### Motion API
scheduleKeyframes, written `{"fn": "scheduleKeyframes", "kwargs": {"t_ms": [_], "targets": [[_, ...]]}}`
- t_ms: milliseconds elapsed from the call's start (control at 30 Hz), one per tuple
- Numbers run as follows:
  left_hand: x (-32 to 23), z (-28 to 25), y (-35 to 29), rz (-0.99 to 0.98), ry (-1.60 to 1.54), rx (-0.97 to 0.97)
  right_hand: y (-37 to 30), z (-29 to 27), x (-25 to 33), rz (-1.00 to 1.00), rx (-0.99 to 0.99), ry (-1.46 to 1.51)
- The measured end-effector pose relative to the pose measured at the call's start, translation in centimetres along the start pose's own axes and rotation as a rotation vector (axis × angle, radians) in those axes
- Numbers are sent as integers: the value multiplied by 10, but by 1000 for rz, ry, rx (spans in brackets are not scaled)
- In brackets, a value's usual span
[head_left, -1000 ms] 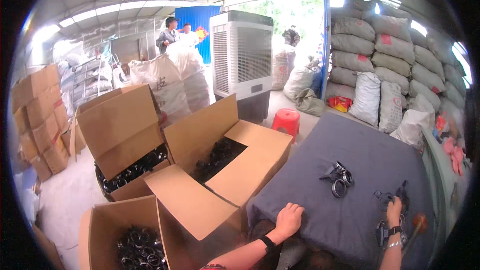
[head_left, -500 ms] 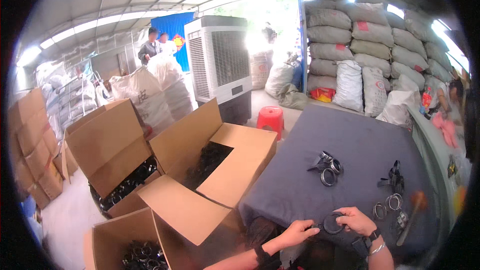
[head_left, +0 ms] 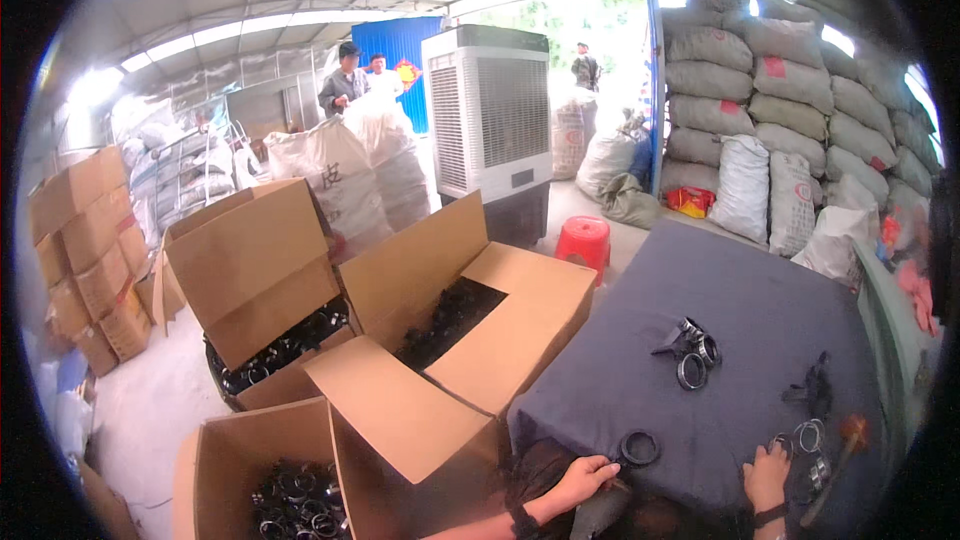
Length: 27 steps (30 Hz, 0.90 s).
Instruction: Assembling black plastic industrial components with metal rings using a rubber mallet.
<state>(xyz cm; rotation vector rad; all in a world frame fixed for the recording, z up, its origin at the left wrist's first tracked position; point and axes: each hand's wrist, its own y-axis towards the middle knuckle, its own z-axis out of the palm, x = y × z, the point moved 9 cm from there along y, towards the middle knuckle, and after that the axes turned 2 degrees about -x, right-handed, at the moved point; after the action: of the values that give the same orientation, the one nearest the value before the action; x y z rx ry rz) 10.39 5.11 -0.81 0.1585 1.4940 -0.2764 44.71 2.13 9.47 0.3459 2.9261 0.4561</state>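
Note:
My left hand [head_left: 584, 481] is closed, pinching the tab of a black ring [head_left: 638, 448] at the near edge of the grey-covered table [head_left: 620, 360]. My right hand [head_left: 766, 477] is over to the right on the tabletop, fingers reaching forward at a small group of rings. One silvery metal ring [head_left: 810, 434] lies just beyond its fingertips. Shiny metal pieces [head_left: 819, 473] rest right of that hand. Farther off lies a cluster of dark rings with metal bands [head_left: 692, 352]. A black strap-like piece [head_left: 817, 387] sits toward the right side.
Open cardboard boxes [head_left: 400, 410] with black ring parts stand to my left. A wooden-handled tool [head_left: 838, 465] lies at the right. Beyond the table are a red stool [head_left: 584, 243], an air cooler [head_left: 487, 110] and stacked sacks [head_left: 705, 85]. Several people stand at the back.
My right hand has let go of the black ring and moved right to the metal rings. The left hand keeps hold of the ring. The whole view has shifted.

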Motion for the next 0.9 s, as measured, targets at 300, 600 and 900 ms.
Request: {"fn": "scheduleKeyframes", "kwargs": {"t_ms": [300,600,900], "targets": [[-20,-38,-1,-71,-14,-131,23,-24,70,-391,-83,354],[-12,-4,6,-45,-68,-12,6,-29,8,-153,15,835],[-11,-9,9,-52,-117,-11,29,-18,-4,160,95,466]]}}
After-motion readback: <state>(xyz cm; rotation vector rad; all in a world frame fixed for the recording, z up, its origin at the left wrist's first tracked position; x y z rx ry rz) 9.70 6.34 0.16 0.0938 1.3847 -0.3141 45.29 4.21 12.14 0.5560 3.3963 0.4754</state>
